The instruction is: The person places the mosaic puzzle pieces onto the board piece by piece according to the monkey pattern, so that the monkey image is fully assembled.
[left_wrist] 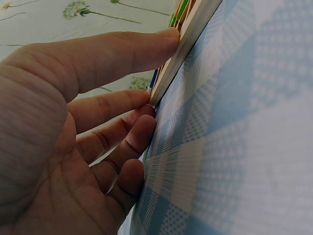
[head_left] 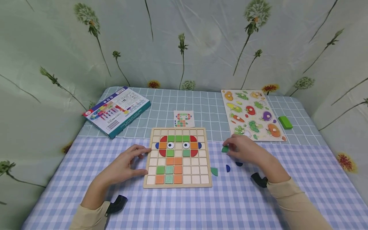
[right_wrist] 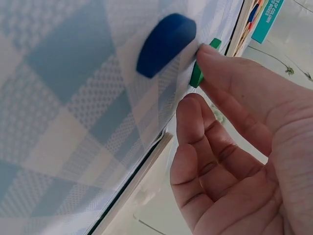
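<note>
The wooden grid board [head_left: 195,169] holds coloured tiles: red curved corners, green and orange squares, two round eye tiles [head_left: 171,145] and blue half-rounds at the sides. My left hand [head_left: 123,164] touches the board's left edge with thumb and forefinger, its other fingers loosely bent in the left wrist view. To the board's right, my right hand [head_left: 247,148] pinches a green curved piece [right_wrist: 198,73] at the cloth; the forefinger is partly hidden behind the thumb. Close by lie two blue half-round pieces [head_left: 228,168] and a green quarter-round piece [head_left: 214,172].
Behind the board lies a small pattern card [head_left: 184,119]. A flat printed box [head_left: 116,110] lies at the back left. At the back right are a vegetable knob puzzle [head_left: 250,115] and a bright green block [head_left: 285,122]. A checked cloth [head_left: 178,207] covers the near table.
</note>
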A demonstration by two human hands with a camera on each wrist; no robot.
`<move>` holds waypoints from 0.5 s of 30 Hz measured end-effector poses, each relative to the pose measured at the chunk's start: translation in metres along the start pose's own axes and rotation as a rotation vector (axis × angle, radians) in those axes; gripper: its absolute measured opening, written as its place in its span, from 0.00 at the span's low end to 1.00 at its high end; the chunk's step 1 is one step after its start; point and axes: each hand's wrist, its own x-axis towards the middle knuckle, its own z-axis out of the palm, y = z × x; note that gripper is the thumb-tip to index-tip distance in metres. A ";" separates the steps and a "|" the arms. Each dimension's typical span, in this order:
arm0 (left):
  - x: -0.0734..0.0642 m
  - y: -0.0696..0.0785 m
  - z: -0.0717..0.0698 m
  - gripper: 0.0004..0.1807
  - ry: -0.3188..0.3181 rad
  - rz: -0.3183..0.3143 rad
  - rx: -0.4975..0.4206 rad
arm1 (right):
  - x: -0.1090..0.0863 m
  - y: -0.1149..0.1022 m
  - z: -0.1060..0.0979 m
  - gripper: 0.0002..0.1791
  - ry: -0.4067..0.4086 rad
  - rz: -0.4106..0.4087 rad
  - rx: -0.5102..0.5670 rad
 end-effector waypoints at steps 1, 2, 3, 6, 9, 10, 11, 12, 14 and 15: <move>0.000 0.000 0.000 0.40 -0.001 0.000 0.000 | 0.000 0.001 0.000 0.14 0.000 0.003 -0.001; 0.000 0.000 0.000 0.40 -0.001 0.000 0.002 | 0.000 0.001 0.000 0.14 0.002 0.003 0.000; 0.000 0.000 0.000 0.40 -0.001 -0.001 0.002 | 0.000 0.002 0.000 0.13 0.004 -0.001 -0.001; 0.000 0.000 0.000 0.39 -0.005 -0.002 0.002 | 0.000 0.002 0.000 0.12 0.007 -0.015 -0.012; 0.001 0.000 0.000 0.39 -0.009 -0.003 0.003 | 0.001 0.000 -0.001 0.12 0.021 -0.039 -0.018; 0.001 0.000 0.000 0.39 -0.010 -0.003 0.004 | 0.001 -0.001 -0.001 0.11 0.028 -0.051 -0.014; 0.001 0.000 0.000 0.39 -0.011 -0.003 0.005 | 0.001 -0.003 -0.001 0.11 0.038 -0.066 -0.009; 0.001 0.000 0.000 0.39 -0.011 -0.004 0.008 | 0.002 -0.005 -0.001 0.11 0.047 -0.079 -0.003; 0.001 0.000 0.000 0.39 -0.010 -0.005 0.012 | 0.004 -0.012 -0.001 0.10 0.063 -0.105 0.009; 0.001 0.000 0.000 0.39 -0.009 -0.006 0.014 | 0.006 -0.016 -0.001 0.10 0.068 -0.118 0.014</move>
